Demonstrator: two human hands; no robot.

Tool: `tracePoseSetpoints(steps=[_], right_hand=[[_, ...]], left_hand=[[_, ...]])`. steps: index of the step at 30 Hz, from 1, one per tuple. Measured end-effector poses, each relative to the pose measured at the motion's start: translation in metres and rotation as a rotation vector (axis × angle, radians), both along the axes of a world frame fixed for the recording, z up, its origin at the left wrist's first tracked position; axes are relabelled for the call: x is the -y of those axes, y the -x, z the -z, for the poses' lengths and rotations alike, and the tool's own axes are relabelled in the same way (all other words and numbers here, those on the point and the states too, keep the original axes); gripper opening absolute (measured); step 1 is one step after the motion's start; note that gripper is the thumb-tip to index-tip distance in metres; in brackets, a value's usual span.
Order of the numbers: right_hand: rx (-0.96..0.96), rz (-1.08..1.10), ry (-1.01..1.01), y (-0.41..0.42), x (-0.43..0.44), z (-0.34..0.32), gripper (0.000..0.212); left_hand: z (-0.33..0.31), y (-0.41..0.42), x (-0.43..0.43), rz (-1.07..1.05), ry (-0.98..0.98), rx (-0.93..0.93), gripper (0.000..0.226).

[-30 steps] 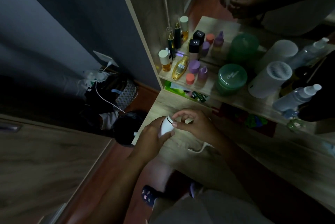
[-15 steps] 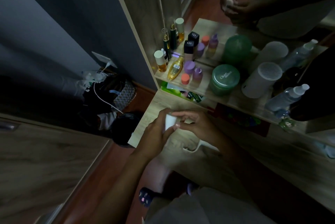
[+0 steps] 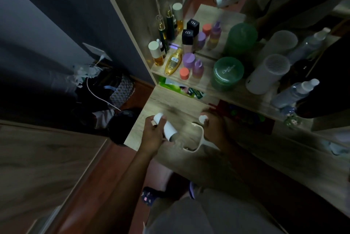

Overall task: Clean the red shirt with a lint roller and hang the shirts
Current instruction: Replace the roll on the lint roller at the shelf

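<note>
Two hands over a light wood-grain dressing counter (image 3: 170,158), dim room. Left hand (image 3: 154,135) closed around a white cylindrical lint roller tube (image 3: 166,126), held tilted just above the counter. Right hand (image 3: 212,126) pinches a small white cap-like piece (image 3: 202,119); a white curved handle (image 3: 198,139) lies below it. Shelf behind: green lidded jar (image 3: 228,73), purple bottles (image 3: 198,68), amber bottle (image 3: 173,61). Mirror (image 3: 217,16) above the shelf. Reddish floor (image 3: 106,186); dark grey wall (image 3: 56,16) at left. No red shirt in view.

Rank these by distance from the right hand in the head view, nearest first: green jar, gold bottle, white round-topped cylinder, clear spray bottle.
From the right hand:
1. Green jar, shelf directly above.
2. White cylinder, up-right; gold bottle, up-left: too close to call.
3. Clear spray bottle, far right.
</note>
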State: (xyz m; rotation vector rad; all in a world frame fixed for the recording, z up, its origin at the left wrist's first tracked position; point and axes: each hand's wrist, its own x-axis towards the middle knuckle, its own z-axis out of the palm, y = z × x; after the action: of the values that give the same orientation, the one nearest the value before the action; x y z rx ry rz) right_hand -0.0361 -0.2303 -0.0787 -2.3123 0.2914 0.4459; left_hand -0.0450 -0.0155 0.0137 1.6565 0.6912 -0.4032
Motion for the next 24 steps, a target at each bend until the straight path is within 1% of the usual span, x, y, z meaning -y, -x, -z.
tracePoseSetpoints(steps=[1, 3, 4, 6, 9, 11, 14, 16, 19, 22, 24], right_hand=[[-0.019, 0.021, -0.015, -0.002, 0.002, 0.003, 0.037], [-0.043, -0.010, 0.029, -0.005, 0.002, 0.003, 0.044], [-0.044, -0.036, 0.046, -0.006, 0.002, 0.004, 0.045], [-0.045, -0.011, 0.012, -0.011, 0.001, 0.008, 0.047], [-0.035, -0.026, 0.051, -0.014, 0.003, 0.016, 0.047], [-0.034, -0.036, 0.075, -0.014, 0.004, 0.017, 0.043], [-0.025, -0.020, 0.119, -0.012, 0.008, 0.018, 0.035], [-0.008, -0.030, 0.142, -0.012, 0.011, 0.026, 0.031], [0.007, 0.005, 0.047, -0.013, 0.009, 0.022, 0.019], [0.023, 0.026, -0.003, -0.015, 0.004, 0.012, 0.020], [0.055, 0.044, -0.081, -0.017, 0.000, 0.002, 0.019]], left_hand=[[0.003, -0.002, 0.000, -0.034, 0.018, -0.039, 0.048], [0.007, -0.005, 0.000, -0.085, 0.068, -0.109, 0.067], [0.007, -0.006, 0.002, -0.116, 0.117, -0.127, 0.069], [0.005, -0.009, 0.006, -0.166, 0.218, -0.127, 0.062], [0.003, -0.013, 0.009, -0.204, 0.310, -0.121, 0.054], [0.003, -0.015, 0.008, -0.228, 0.323, -0.125, 0.056], [0.004, -0.015, 0.007, -0.246, 0.338, -0.121, 0.067], [0.005, -0.014, 0.006, -0.246, 0.349, -0.117, 0.071], [0.006, -0.012, 0.005, -0.258, 0.379, -0.132, 0.059], [0.005, -0.012, 0.003, -0.261, 0.390, -0.142, 0.048], [0.002, -0.012, 0.002, -0.270, 0.387, -0.136, 0.045]])
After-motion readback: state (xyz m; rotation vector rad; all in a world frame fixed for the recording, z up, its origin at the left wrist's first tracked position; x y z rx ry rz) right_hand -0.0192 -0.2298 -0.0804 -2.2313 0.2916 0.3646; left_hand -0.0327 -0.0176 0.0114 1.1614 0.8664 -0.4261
